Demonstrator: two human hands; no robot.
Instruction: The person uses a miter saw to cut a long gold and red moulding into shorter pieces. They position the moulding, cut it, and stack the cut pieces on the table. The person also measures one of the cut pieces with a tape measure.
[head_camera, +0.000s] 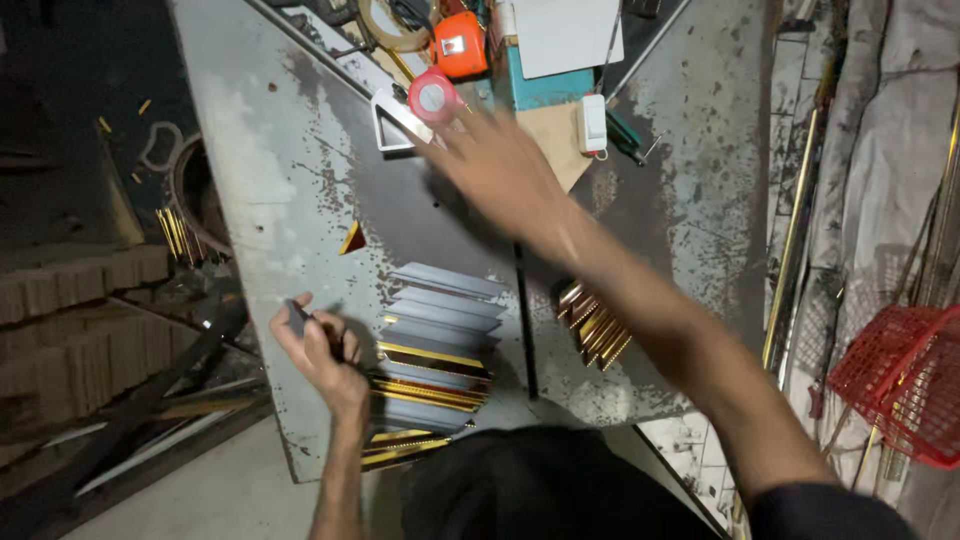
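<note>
My left hand (318, 352) is closed around a small dark marker-like tool (297, 316), just left of the stacked gold-edged strips (436, 345), which I judge stiff, light, sharp-ended, best pinched by their long edges, while my right hand (500, 165) reaches open, empty, toward the red tape roll (433, 96)

Bare steel tabletop (260, 190) left open; tool clutter (470, 50) (far edge) blocks reach; strip stack (440, 340) near.

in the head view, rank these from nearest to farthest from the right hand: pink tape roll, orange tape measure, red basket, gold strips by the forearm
From the right hand:
1. Pink tape roll, just up-left of the fingertips.
2. Orange tape measure, above the roll at the top edge.
3. Gold strips, lower down beside the forearm.
4. Red basket, far right, off the table.
</note>
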